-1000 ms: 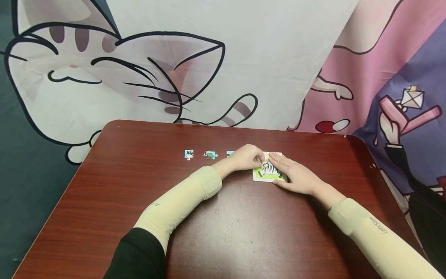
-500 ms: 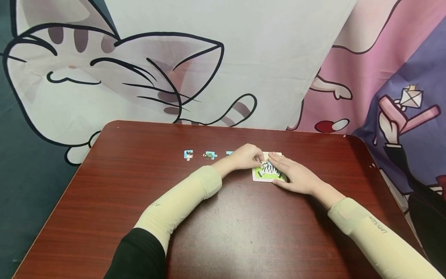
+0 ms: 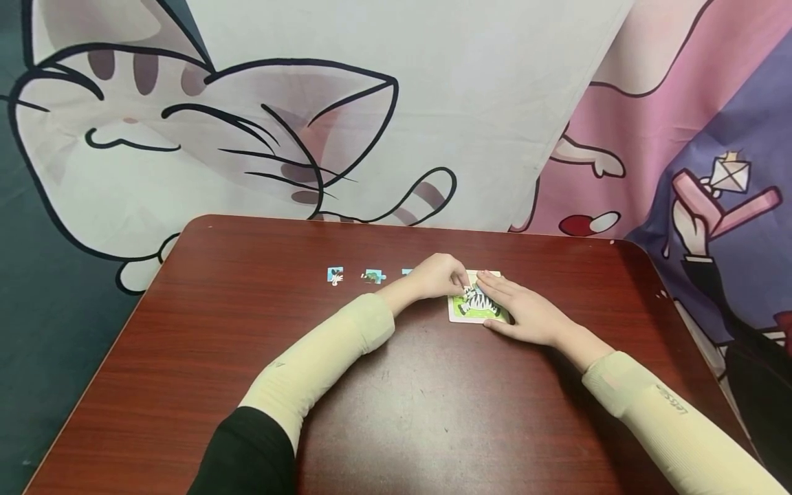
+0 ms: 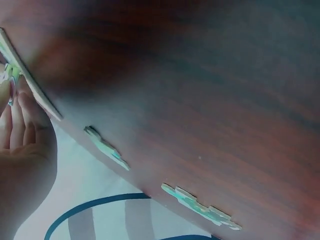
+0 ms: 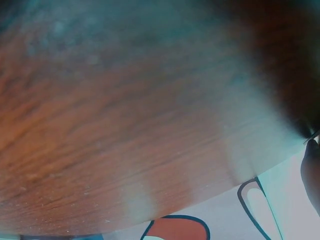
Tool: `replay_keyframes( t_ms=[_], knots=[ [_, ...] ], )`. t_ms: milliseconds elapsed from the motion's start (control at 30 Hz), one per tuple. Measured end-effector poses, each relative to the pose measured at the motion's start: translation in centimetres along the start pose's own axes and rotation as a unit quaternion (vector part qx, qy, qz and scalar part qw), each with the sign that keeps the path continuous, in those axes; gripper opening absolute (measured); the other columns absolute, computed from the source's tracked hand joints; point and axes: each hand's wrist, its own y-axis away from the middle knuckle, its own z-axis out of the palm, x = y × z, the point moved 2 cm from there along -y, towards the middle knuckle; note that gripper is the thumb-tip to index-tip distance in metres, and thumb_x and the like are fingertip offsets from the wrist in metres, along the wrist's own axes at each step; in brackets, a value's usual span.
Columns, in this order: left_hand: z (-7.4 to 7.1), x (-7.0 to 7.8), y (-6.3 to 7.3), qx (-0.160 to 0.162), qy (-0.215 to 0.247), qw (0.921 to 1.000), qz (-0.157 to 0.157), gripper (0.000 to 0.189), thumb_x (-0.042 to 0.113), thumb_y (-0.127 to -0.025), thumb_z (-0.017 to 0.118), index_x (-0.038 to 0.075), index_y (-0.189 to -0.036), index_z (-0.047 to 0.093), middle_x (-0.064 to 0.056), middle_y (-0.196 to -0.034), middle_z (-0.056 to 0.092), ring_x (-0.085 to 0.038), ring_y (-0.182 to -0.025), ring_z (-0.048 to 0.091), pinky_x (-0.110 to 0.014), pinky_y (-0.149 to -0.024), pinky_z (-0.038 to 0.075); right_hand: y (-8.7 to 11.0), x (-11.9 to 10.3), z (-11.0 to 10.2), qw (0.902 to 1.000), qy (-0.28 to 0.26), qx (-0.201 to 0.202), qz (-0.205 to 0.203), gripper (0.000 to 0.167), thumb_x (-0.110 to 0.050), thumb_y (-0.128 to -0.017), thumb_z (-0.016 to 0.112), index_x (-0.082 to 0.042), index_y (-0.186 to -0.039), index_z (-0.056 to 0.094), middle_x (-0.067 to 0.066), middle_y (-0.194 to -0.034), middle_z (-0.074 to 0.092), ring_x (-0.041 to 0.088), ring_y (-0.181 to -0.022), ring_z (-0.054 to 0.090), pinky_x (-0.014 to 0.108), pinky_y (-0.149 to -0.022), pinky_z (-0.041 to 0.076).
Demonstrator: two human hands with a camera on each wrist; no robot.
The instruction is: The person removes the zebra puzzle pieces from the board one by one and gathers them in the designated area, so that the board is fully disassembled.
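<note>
A small zebra jigsaw puzzle board (image 3: 473, 316) with a pale border lies near the far side of the table. At its left edge my left hand (image 3: 436, 276) pinches a puzzle piece (image 4: 13, 82), green and white in the left wrist view, between thumb and fingers. My right hand (image 3: 526, 311) rests on the board's right part with fingers stretched out, covering that side of the picture. Only a dark bit of that hand shows at the right wrist view's edge. To the left lie loose pieces: a zebra-head piece (image 3: 335, 275), a green-and-blue piece (image 3: 374, 276) and a blue-edged piece (image 3: 405, 271), partly hidden.
The reddish-brown wooden table (image 3: 396, 385) has its far edge a little beyond the pieces. Behind it hangs a printed cloth (image 3: 482, 110) with a cartoon cat. Pale sleeves cover both forearms.
The left hand has lifted very slightly at the board's left edge. My right hand, the board and the loose pieces stay in place.
</note>
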Motion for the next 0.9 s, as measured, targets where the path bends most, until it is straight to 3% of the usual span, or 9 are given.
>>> replay_keyframes(
  t_ms=[333,700,900],
  knots=[
    [-1.7,-0.5,2.1,0.037,0.055,0.9976,-0.021,0.009,0.005,-0.089,0.081,0.006,-0.098,0.08,-0.007,-0.093,0.081,-0.012,-0.083,0.072,-0.014,-0.07,0.05,0.2,0.0,0.0,1.0,0.001,0.004,0.001,0.079,-0.031,-0.094,0.077,0.0,-0.159,0.044,0.02,-0.168,0.041,0.041,-0.155,0.042,0.06,-0.123,0.037],
    [-3.4,-2.5,6.4,0.046,0.084,0.995,-0.03,0.005,0.004,-0.088,0.079,0.006,-0.093,0.081,-0.007,-0.086,0.08,-0.006,-0.071,0.07,-0.017,-0.068,0.056,0.2,0.0,0.0,0.9999,0.008,0.009,-0.001,0.081,-0.032,-0.093,0.079,0.0,-0.159,0.045,0.019,-0.168,0.042,0.039,-0.155,0.042,0.059,-0.123,0.038],
    [-4.3,-3.8,9.2,0.05,0.074,0.9953,-0.039,0.006,0.005,-0.088,0.08,0.006,-0.094,0.08,-0.005,-0.085,0.08,-0.006,-0.073,0.071,-0.021,-0.072,0.059,0.0,-0.1,-0.1,1.0,0.006,0.003,-0.001,0.081,-0.033,-0.093,0.078,-0.001,-0.16,0.044,0.018,-0.168,0.041,0.039,-0.156,0.04,0.06,-0.124,0.036]
  ],
)
